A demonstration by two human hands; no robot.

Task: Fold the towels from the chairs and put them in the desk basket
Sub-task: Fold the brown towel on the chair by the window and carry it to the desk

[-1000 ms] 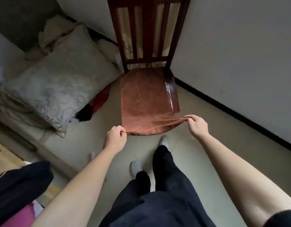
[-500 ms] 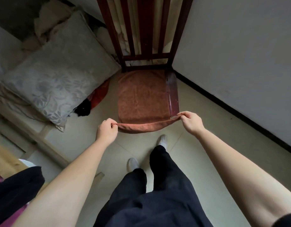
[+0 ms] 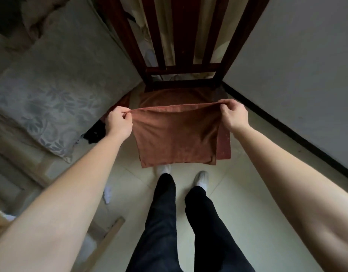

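Note:
A rust-brown towel (image 3: 177,136) hangs in front of me, stretched flat between both hands over the front of a dark wooden chair (image 3: 181,71). My left hand (image 3: 119,122) pinches its top left corner and my right hand (image 3: 235,114) pinches its top right corner. The towel's lower edge hangs just above my feet. More brown cloth (image 3: 169,97) lies on the chair seat behind the held edge. The chair seat is mostly hidden. No basket or desk is in view.
A grey patterned pillow (image 3: 57,99) lies on a low bed at the left. Dark and red clothes (image 3: 96,132) sit on the floor beside the chair. A white wall (image 3: 296,75) with a black skirting runs along the right. A wooden bar (image 3: 108,236) lies lower left.
Both hands have lifted the towel's front edge up off the chair seat, so the towel now hangs down between them. I have come closer to the chair.

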